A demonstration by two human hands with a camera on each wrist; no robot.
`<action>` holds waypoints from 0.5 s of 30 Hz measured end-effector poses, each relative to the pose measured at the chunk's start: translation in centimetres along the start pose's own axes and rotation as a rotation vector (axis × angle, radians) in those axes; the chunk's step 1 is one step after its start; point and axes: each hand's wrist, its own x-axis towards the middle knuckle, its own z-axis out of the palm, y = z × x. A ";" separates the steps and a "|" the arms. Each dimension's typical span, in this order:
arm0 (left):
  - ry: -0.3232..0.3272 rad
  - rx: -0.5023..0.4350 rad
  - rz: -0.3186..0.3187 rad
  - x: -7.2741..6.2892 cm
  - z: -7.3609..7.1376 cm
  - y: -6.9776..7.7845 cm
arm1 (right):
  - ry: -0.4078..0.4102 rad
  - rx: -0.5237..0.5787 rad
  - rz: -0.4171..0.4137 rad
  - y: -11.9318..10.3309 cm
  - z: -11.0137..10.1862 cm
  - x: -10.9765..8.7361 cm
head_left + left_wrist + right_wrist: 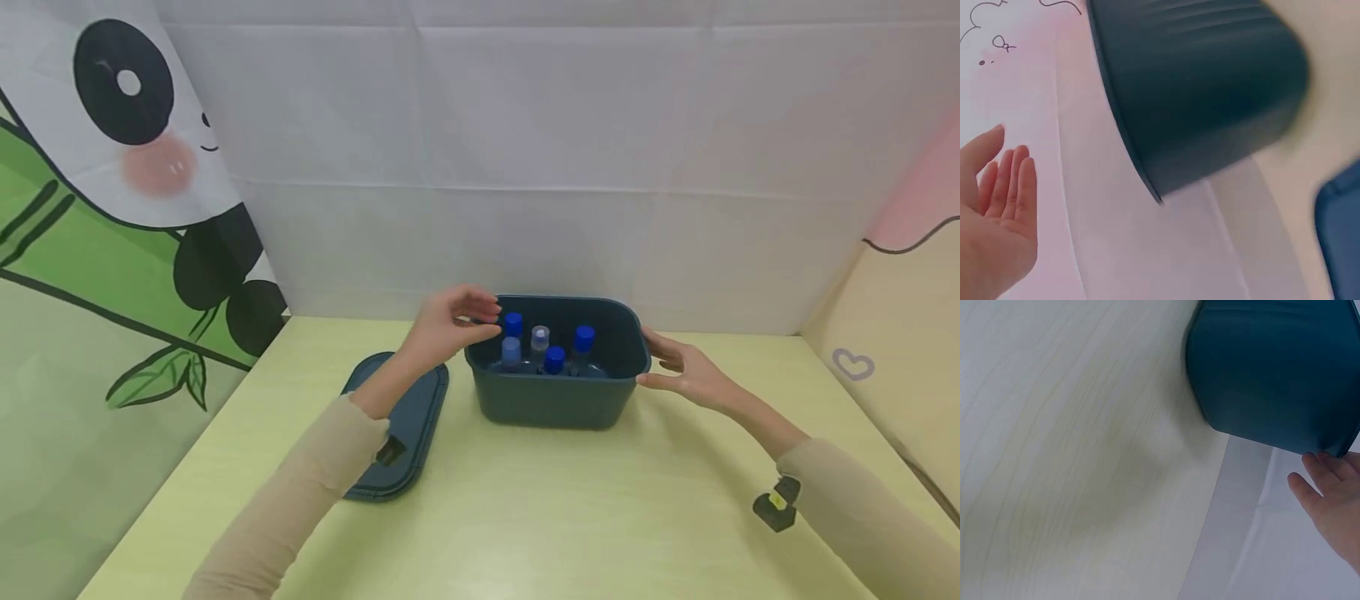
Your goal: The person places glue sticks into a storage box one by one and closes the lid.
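The bin (555, 404) stood upright on the pale table (562, 517), toward the back, near the white cloth (525, 125) that hung behind it. Inside stood five bottles (554, 360): four with blue caps, one of those paler than the rest, and one with a clear, whitish top. The left hand (453, 325) hovered by the bin's left end, a wide gap between thumb and fingers, holding nothing; the left wrist view showed it apart from the bin's wall. The right hand (684, 371) was at the opposite end, its grip wide as well, fingertips touching the bin near the rim; whether the thumb, beside the near corner, touched too could not be told. The lid (412, 412) lay flat on the table to the left of the bin, apart from it and partly hidden by the left sleeve (300, 483). A panda (127, 92) decorated the left side, a small heart (852, 364) the right.
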 end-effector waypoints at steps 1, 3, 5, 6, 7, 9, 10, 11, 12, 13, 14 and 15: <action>0.029 -0.007 -0.002 -0.9 -0.6 -0.2 | 0.002 -0.003 0.000 0.0 0.0 -0.1; 0.078 -0.020 -0.011 -2.7 -1.6 -0.9 | 0.004 -0.007 -0.002 0.0 -0.1 -0.2; 0.107 -0.016 -0.037 -4.5 -2.5 -2.0 | 0.004 -0.008 -0.004 0.0 -0.2 -0.2; 0.115 -0.005 -0.054 -5.4 -3.0 -2.7 | 0.003 -0.006 -0.006 0.0 -0.1 -0.2; 0.118 0.005 -0.075 -6.3 -3.5 -3.5 | 0.002 -0.004 -0.008 0.0 -0.1 -0.2; 0.118 0.025 -0.120 -8.1 -4.5 -5.2 | 0.000 0.001 -0.011 0.0 -0.1 -0.2; 0.119 0.042 -0.142 -8.9 -5.0 -6.2 | 0.000 0.005 -0.010 0.1 0.0 -0.2; 0.121 0.054 -0.164 -9.7 -5.6 -7.1 | 0.000 0.006 -0.011 0.1 0.0 -0.1; 0.124 0.075 -0.189 -10.5 -6.1 -8.1 | 0.000 0.008 -0.010 0.1 0.0 -0.1; 0.129 0.095 -0.213 -11.3 -6.7 -9.0 | 0.000 0.008 -0.010 0.1 0.0 -0.1; 0.137 0.119 -0.236 -12.0 -7.2 -9.8 | -0.001 0.011 -0.009 0.0 0.0 -0.1; 0.146 0.149 -0.262 -12.7 -7.7 -10.7 | -0.001 0.013 -0.009 0.0 0.0 -0.1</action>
